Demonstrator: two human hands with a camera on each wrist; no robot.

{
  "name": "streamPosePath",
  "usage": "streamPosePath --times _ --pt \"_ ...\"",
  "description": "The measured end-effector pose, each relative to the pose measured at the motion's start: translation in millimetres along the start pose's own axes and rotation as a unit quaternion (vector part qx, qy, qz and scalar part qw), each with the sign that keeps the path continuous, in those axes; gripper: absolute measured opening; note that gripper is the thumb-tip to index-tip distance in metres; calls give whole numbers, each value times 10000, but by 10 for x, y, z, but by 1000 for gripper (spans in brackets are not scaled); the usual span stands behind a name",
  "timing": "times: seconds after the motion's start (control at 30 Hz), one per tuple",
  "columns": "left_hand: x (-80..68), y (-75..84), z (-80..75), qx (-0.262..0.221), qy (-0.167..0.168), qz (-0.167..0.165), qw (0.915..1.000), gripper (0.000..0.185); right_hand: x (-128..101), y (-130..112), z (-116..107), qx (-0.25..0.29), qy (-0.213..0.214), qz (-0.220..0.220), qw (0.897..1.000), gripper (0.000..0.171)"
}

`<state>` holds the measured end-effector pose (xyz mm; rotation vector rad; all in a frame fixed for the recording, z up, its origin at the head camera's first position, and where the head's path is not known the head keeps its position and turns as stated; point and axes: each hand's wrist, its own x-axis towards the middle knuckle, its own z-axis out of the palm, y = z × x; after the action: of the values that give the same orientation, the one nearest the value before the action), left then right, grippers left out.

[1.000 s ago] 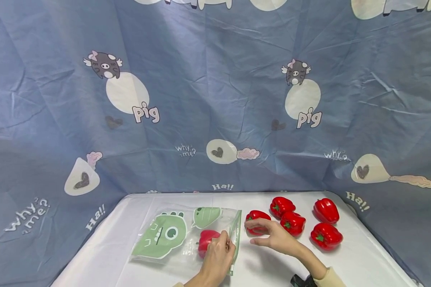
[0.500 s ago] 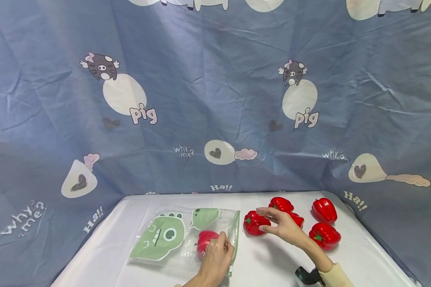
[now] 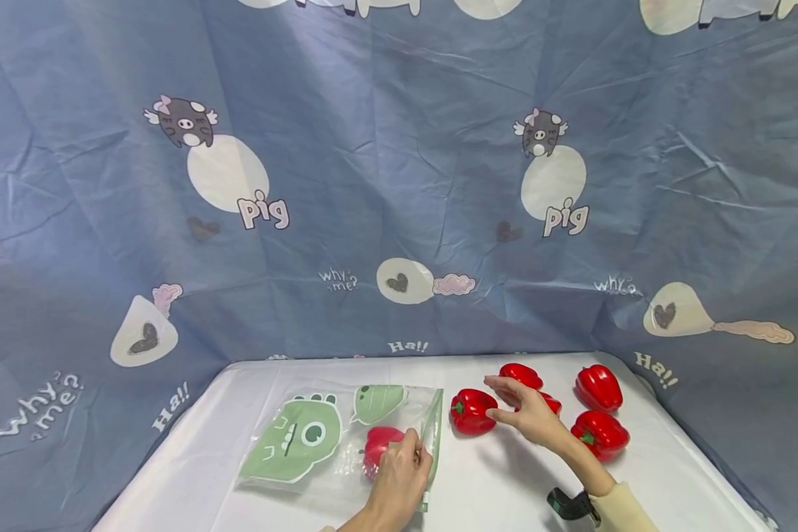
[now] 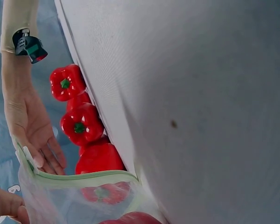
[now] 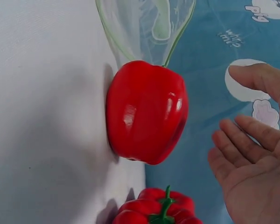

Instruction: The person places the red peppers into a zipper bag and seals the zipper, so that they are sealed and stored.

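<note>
A white-covered table (image 3: 239, 473) stands before a wrinkled blue cloth backdrop (image 3: 399, 185). Cartoon pigs, hearts and the word "pig" are printed across the cloth, evenly lit.

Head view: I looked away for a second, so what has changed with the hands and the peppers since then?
The right hand has let go of the nearest red pepper: a second ago its fingers curled round it; now it is open beside it, drawn back toward the other peppers. The pepper itself barely shifted. The left hand still pinches the mouth of the zip bag, with one pepper inside.
</note>
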<state>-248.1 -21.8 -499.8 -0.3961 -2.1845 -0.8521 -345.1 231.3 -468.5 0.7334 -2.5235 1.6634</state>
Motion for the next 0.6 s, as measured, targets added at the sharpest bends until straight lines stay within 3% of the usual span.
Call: streamPosePath --times 0.2,0.6 --pt "2 -2 -4 -61 -98 -56 9999 26 18 53 16 -116 137 162 9997 60" --pt "-2 -10 -8 -90 -229 -99 9996 25 10 70 135 -35 163 26 9999 57"
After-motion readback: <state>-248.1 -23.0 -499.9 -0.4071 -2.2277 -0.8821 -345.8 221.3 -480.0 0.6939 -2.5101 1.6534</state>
